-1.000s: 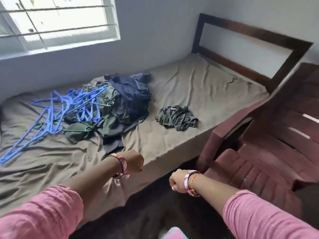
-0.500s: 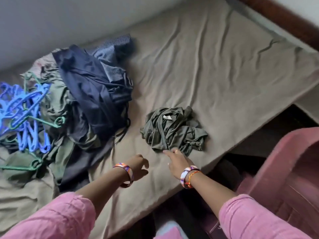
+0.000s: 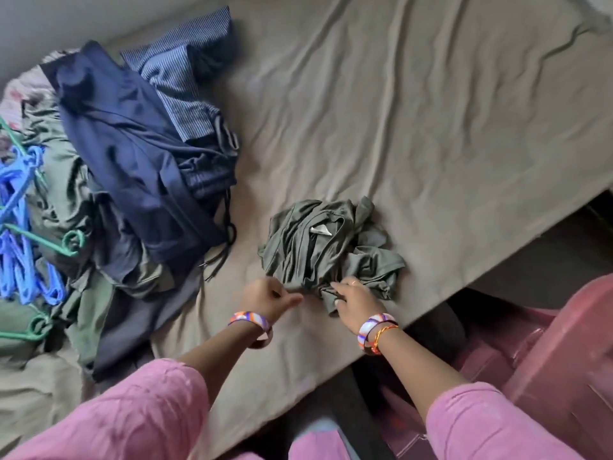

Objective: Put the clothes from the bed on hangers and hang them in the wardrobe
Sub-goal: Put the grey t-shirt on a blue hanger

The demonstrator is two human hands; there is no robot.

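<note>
A crumpled dark green garment (image 3: pixel 326 247) lies alone on the bed (image 3: pixel 431 127) near its front edge, a small white label showing on it. My right hand (image 3: pixel 355 298) pinches the garment's near edge. My left hand (image 3: pixel 268 297) is right beside that edge, fingers curled, with nothing clearly in it. A pile of clothes (image 3: pixel 132 154), navy, striped and olive, lies to the left. Blue hangers (image 3: pixel 16 227) and green hangers (image 3: pixel 71 242) are tangled at the pile's left side. No wardrobe is in view.
A dark red plastic chair (image 3: pixel 530 360) stands close to the bed's front edge at the lower right. The wall runs along the bed's far left side. Dark floor shows between the bed and the chair.
The view has tipped down and closer to the bed. Both hands reached forward to the green garment; my right hand has taken hold of its near edge.
</note>
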